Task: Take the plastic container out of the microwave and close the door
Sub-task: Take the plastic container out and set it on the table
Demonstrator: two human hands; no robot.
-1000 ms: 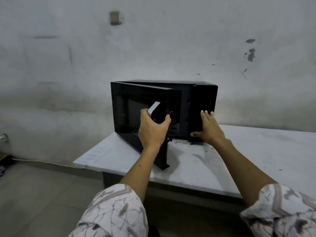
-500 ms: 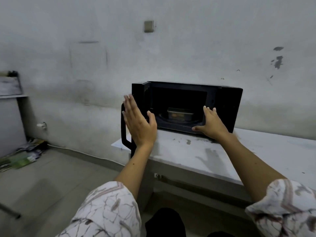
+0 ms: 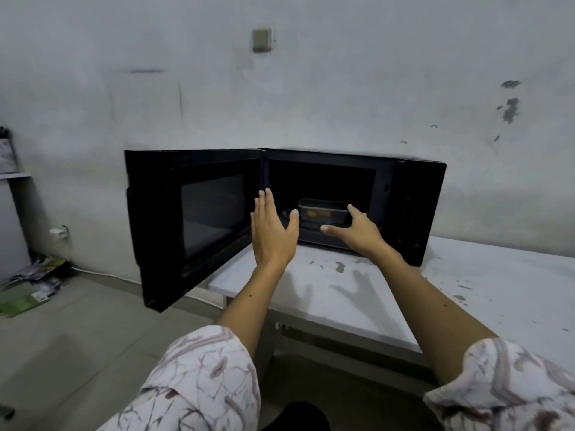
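Observation:
A black microwave (image 3: 417, 206) stands on a white table (image 3: 404, 293) against the wall. Its door (image 3: 193, 219) is swung wide open to the left, past the table's edge. Inside the dark cavity sits a clear plastic container (image 3: 323, 209) with something orange in it. My left hand (image 3: 272, 231) is open with fingers up, in front of the cavity's left side and left of the container. My right hand (image 3: 354, 230) is open and spread, right at the cavity mouth in front of the container's right end, holding nothing.
The microwave's control panel (image 3: 410, 213) is to the right of the cavity. The tabletop carries dark stains. A low shelf (image 3: 12, 175) and scattered papers (image 3: 34, 284) lie on the tiled floor at the left. A small box (image 3: 261, 40) is mounted on the wall above.
The door has swung from half open to fully open. My left hand let go of the door handle and came in front of the cavity; my right hand left the control panel and reached toward the container.

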